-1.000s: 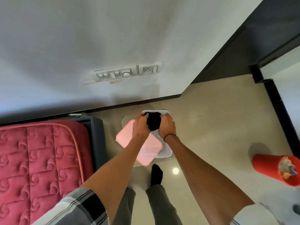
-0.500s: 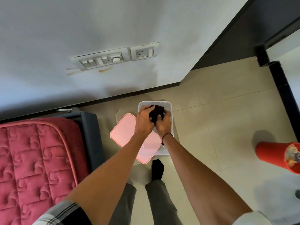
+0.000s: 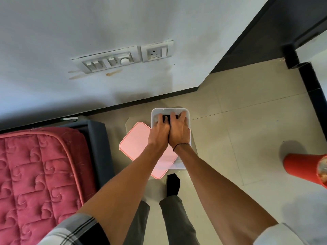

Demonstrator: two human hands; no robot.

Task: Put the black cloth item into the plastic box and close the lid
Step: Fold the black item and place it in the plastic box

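Observation:
A clear plastic box (image 3: 169, 110) stands on the floor near the wall. Inside it lies the black cloth item (image 3: 166, 118), mostly hidden under my fingers. My left hand (image 3: 159, 130) and my right hand (image 3: 179, 130) are side by side inside the box, fingers spread and pressing flat on the cloth. The pink lid (image 3: 136, 144) lies off the box, leaning against its left side and partly under my left forearm.
A bed with a red quilted cover (image 3: 35, 174) and dark frame (image 3: 99, 147) is at the left. A red bin (image 3: 306, 169) sits at the right edge. The wall with a switch panel (image 3: 122, 59) is just behind the box. My black-socked foot (image 3: 173, 184) is below the lid.
The hands have gone down from above the box into it with the cloth, and the fingers have flattened onto it. The camera has moved closer.

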